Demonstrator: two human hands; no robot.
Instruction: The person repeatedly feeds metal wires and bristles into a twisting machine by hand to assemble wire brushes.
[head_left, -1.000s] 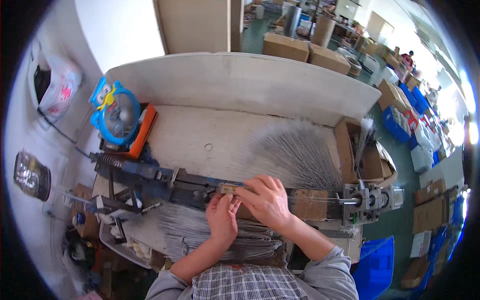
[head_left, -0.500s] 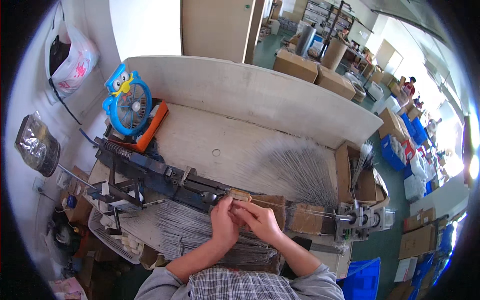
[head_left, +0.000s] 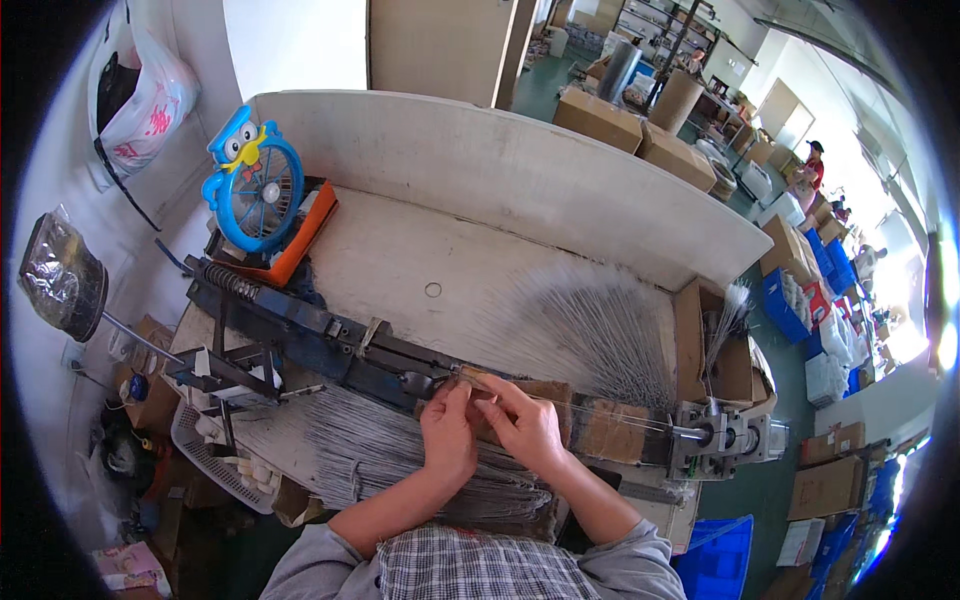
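Two bare hands, left hand (head_left: 448, 432) and right hand (head_left: 522, 425), pinch one thin grey wire (head_left: 600, 410) over a long dark metal jig (head_left: 330, 340); loose wire bundles (head_left: 400, 460) lie beneath.

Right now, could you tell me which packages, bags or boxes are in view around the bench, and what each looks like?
Plastic bag: hangs on the wall upper left, pink-white.
Cardboard boxes: behind the bench's back wall, brown.
Open carton: right end of the bench, brown, holds thin rods.
Blue crate: floor, lower right.
Orange box: under the blue fan.
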